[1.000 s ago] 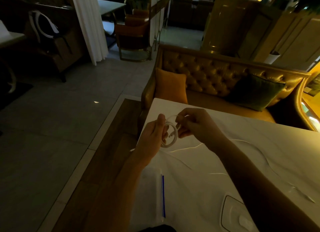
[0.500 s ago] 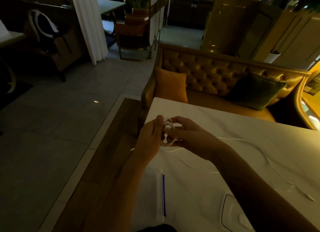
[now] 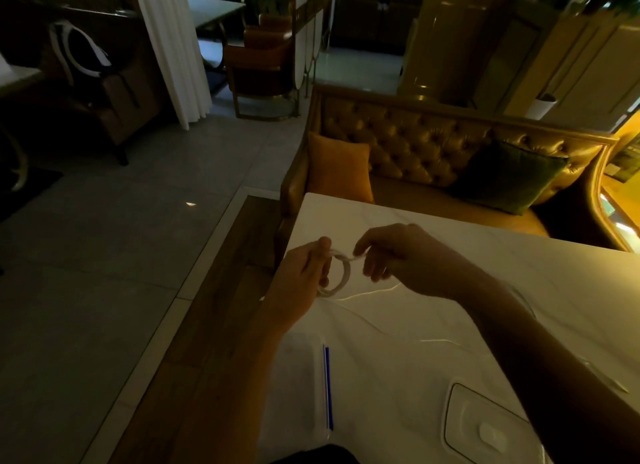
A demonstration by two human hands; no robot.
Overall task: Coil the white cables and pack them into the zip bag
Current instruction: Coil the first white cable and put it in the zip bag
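Note:
My left hand [image 3: 304, 276] holds a small coil of white cable [image 3: 341, 278] above the near left part of the white table [image 3: 450, 241]. My right hand [image 3: 398, 255] pinches the cable's free strand at the top of the coil, fingers close to my left thumb. A loose length of white cable [image 3: 374, 293] trails from the coil across the table to the right. The clear zip bag [image 3: 304, 384] with a blue seal strip [image 3: 328, 387] lies flat near me, under my left forearm.
A rounded clear plastic item [image 3: 485, 425] lies at the near right of the table. A thin cable end [image 3: 613, 382] shows at the far right. A tufted golden sofa [image 3: 415, 144] with an orange cushion [image 3: 337, 165] and a green one [image 3: 509, 176] stands behind the table.
My right hand has drawn back to the right from over the coil and now pinches the strand at the coil's top. My left hand has kept hold of the coil.

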